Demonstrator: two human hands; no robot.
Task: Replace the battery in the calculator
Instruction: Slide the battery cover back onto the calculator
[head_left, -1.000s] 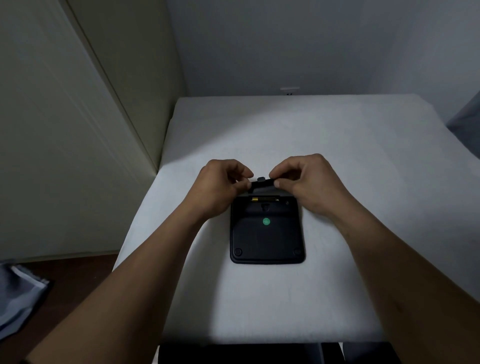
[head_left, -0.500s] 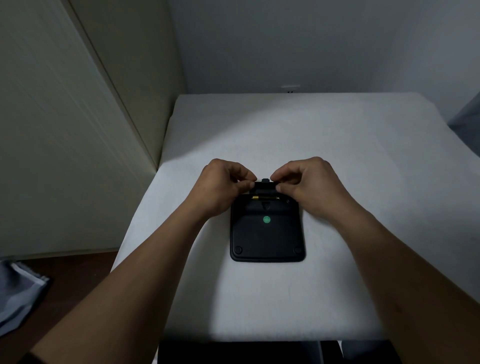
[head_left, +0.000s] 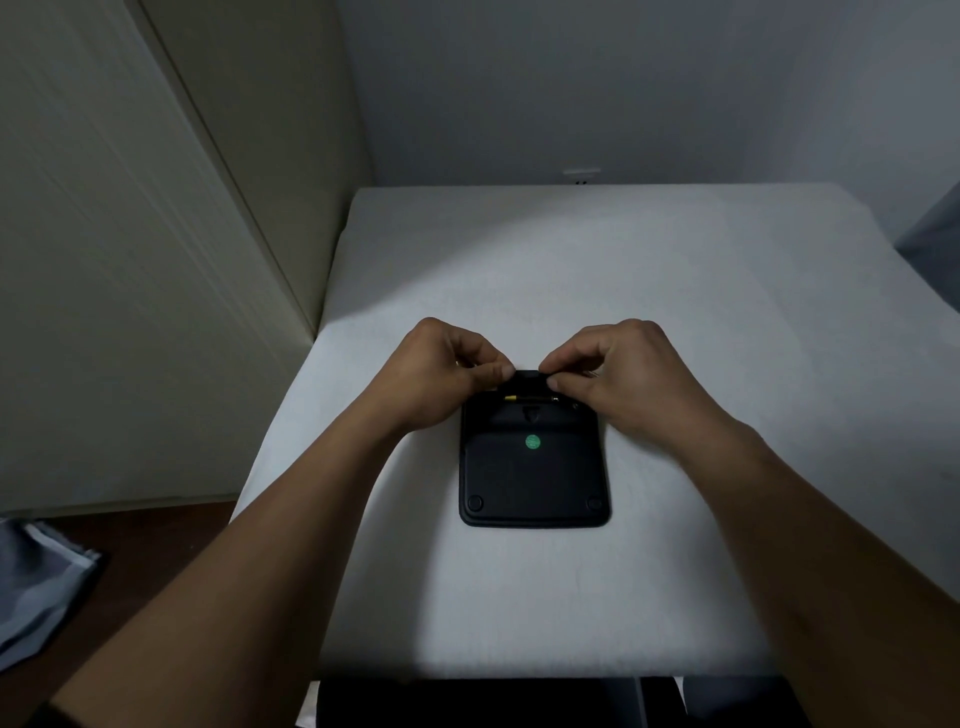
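Note:
A black calculator (head_left: 534, 478) lies face down on the white table (head_left: 727, 364), with a green round sticker (head_left: 533, 441) on its back. Its battery compartment at the far edge is uncovered and a battery (head_left: 530, 398) with a yellow end shows inside. A small black battery cover (head_left: 527, 383) is held over that compartment. My left hand (head_left: 441, 371) pinches the cover's left end and my right hand (head_left: 623, 379) pinches its right end. The fingers hide most of the cover.
A beige wall and door panel stand to the left of the table. A wall socket (head_left: 582, 174) sits behind the table's far edge. Grey cloth (head_left: 36, 587) lies on the dark floor at the lower left. A dark object sits under the table's near edge.
Both hands have lowered the battery cover from a tilted position above the calculator down onto the open compartment at the far edge.

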